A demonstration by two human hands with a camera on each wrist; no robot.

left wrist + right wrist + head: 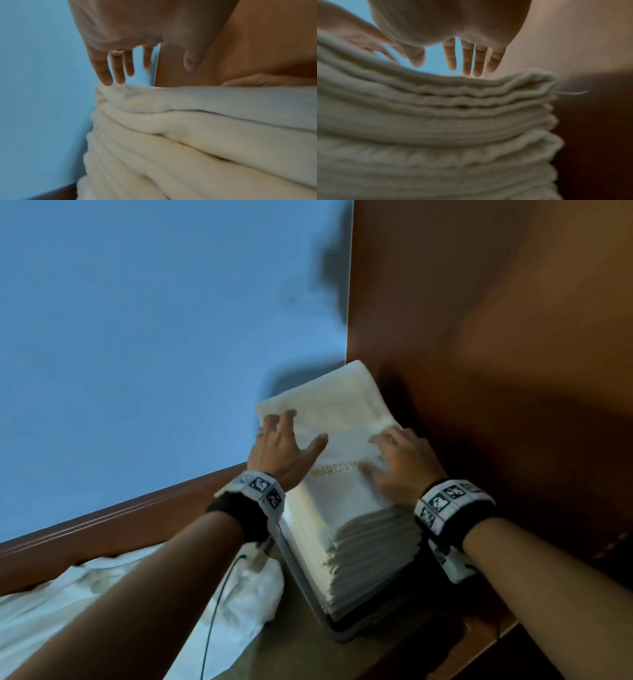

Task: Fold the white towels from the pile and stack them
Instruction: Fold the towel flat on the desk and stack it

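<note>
Head view: the stack of folded towels (356, 529) stands against the brown wooden panel (496, 337); left hand (286, 445) and right hand (400, 462) lie flat, fingers spread, on the top towel (335, 409); unfolded white towels (113, 587) lie left of the stack.
Left wrist view: straight fingers (102, 70) touch the stack's top edge.
Right wrist view: straight fingers (468, 60) reach over the stack's top.

Blue wall (137, 337) — brown wooden panel (496, 320)

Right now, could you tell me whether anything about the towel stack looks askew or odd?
Mostly tidy. The stack leans slightly, its layers stepped rather than flush, and a loose thread sticks out of the top towel. The left hand and right hand lie flat on it.
</note>
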